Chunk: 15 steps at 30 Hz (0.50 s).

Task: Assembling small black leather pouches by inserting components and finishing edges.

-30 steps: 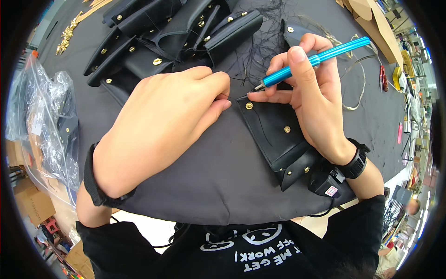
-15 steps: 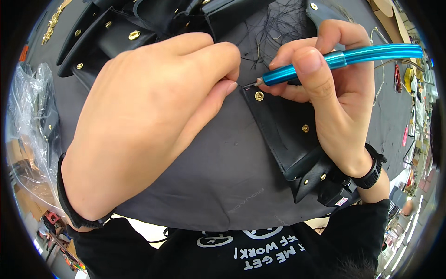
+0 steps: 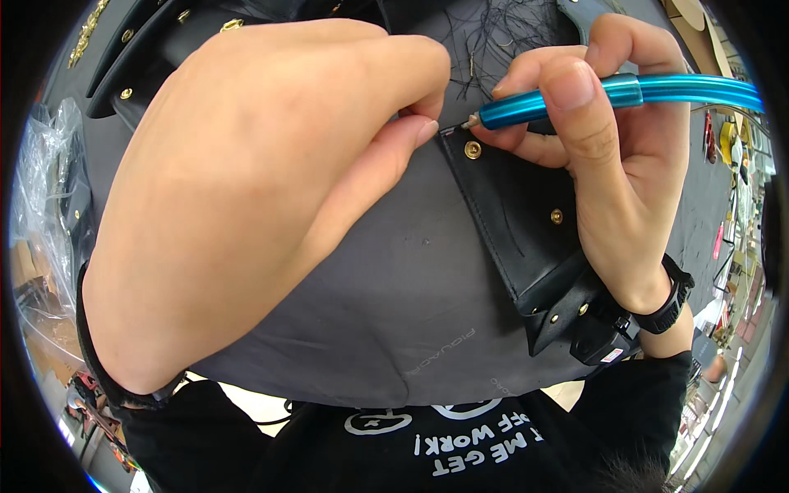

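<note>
My right hand (image 3: 612, 123) grips a pen-shaped tool (image 3: 526, 108) with a shiny blue barrel and a curved blue tail running off to the right. Its small pale metal tip meets the upper left corner of a black leather case (image 3: 514, 214) with gold snaps and stitched edges. Close to that same corner, the thumb and forefinger of my left hand (image 3: 238, 172) pinch together. Between them and the corner runs a thin dark thread, barely visible. The case lies flat on the dark grey table cover (image 3: 370, 312), its right part under my right hand.
Loose dark thread scraps (image 3: 493, 41) lie beyond my hands. More black leather cases (image 3: 156, 57) with gold snaps are at the far left, near a clear plastic bag (image 3: 45, 197). Gold-coloured small parts (image 3: 86, 33) sit farther off. Red and yellow tools (image 3: 723, 140) lie at the right edge.
The case corner and the blue tool have shifted slightly right and up in view. My left hand has also moved up, its fingertips now nearer the corner.
</note>
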Each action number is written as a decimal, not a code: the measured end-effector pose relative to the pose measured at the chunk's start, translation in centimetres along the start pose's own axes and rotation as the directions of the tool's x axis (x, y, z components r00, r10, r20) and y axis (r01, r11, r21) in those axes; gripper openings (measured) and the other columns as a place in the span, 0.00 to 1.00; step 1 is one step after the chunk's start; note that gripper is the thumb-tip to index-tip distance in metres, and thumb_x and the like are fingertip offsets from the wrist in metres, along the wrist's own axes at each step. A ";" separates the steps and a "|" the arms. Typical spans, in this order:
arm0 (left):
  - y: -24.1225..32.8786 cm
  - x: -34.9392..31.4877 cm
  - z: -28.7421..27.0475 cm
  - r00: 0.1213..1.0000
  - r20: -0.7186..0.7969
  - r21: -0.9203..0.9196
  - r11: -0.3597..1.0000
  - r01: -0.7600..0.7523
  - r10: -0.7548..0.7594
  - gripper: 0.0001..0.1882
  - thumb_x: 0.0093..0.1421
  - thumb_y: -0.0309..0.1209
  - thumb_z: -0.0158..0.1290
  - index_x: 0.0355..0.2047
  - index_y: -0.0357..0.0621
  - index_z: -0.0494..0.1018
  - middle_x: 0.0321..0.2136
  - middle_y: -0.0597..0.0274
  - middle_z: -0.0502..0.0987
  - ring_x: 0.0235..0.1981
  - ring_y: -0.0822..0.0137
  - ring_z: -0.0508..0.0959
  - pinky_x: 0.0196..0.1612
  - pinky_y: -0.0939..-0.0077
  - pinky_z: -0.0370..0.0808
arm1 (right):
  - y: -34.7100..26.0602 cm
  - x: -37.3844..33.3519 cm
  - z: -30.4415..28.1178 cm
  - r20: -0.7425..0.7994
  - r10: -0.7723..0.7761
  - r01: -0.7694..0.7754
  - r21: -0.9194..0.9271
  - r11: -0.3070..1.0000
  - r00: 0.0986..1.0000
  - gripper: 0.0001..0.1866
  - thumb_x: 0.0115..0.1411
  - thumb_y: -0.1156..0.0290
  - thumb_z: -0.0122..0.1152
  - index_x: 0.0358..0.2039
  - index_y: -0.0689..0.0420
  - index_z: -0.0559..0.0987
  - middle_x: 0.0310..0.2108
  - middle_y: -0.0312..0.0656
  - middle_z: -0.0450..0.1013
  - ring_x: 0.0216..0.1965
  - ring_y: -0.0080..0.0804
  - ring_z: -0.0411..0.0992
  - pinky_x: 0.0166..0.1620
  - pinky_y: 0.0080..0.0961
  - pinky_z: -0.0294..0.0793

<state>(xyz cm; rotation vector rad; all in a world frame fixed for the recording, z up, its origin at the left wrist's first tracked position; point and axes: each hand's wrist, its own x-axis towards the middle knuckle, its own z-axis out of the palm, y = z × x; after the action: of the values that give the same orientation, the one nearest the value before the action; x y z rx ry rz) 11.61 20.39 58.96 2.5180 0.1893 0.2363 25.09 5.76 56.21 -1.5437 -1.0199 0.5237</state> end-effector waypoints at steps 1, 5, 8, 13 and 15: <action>0.0 0.1 0.1 1.000 -0.010 -0.011 1.000 0.008 -0.008 0.05 0.50 0.20 0.55 0.28 0.37 0.71 0.22 0.63 0.69 0.20 0.71 0.66 0.23 0.79 0.63 | 0.0 0.0 0.0 0.003 0.001 -0.001 -0.003 1.000 1.000 0.12 0.66 0.65 0.47 0.42 0.57 0.60 0.33 0.47 0.71 0.30 0.29 0.74 0.36 0.30 0.82; -0.1 0.1 -0.2 1.000 -0.009 0.001 1.000 0.006 -0.006 0.05 0.50 0.19 0.54 0.28 0.37 0.71 0.22 0.63 0.69 0.20 0.72 0.65 0.24 0.80 0.63 | 0.0 0.2 -0.1 0.005 0.003 -0.003 -0.004 1.000 1.000 0.11 0.66 0.64 0.46 0.42 0.57 0.60 0.33 0.47 0.71 0.29 0.28 0.74 0.36 0.32 0.82; 0.2 0.1 -0.8 0.999 0.041 0.038 0.999 0.029 -0.030 0.05 0.50 0.19 0.52 0.29 0.37 0.71 0.21 0.64 0.68 0.20 0.73 0.65 0.24 0.81 0.62 | 0.0 0.4 -0.3 -0.004 0.028 -0.028 0.007 1.000 1.000 0.11 0.67 0.64 0.45 0.43 0.56 0.60 0.32 0.47 0.70 0.28 0.27 0.73 0.36 0.33 0.82; -0.6 -0.1 -0.6 0.999 0.024 -0.030 0.999 0.038 -0.037 0.05 0.53 0.19 0.49 0.31 0.36 0.70 0.19 0.65 0.67 0.19 0.76 0.63 0.23 0.81 0.61 | -0.9 0.4 -0.2 -0.056 0.144 -0.125 0.255 0.959 0.988 0.11 0.67 0.62 0.43 0.42 0.56 0.60 0.30 0.45 0.69 0.24 0.25 0.71 0.35 0.35 0.82; -0.9 -0.2 -0.7 1.000 0.028 -0.023 1.000 -0.003 0.004 0.05 0.54 0.19 0.48 0.32 0.36 0.70 0.18 0.65 0.67 0.18 0.77 0.63 0.22 0.81 0.60 | -1.0 0.4 -0.1 -0.081 0.172 -0.126 0.402 0.907 0.982 0.12 0.67 0.61 0.44 0.42 0.55 0.61 0.29 0.44 0.68 0.22 0.23 0.69 0.34 0.35 0.82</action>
<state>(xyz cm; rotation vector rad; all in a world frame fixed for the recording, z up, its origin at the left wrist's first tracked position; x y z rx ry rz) 11.22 21.42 58.97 2.4981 0.1702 0.2031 25.01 6.02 57.25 -1.2759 -0.6591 0.6940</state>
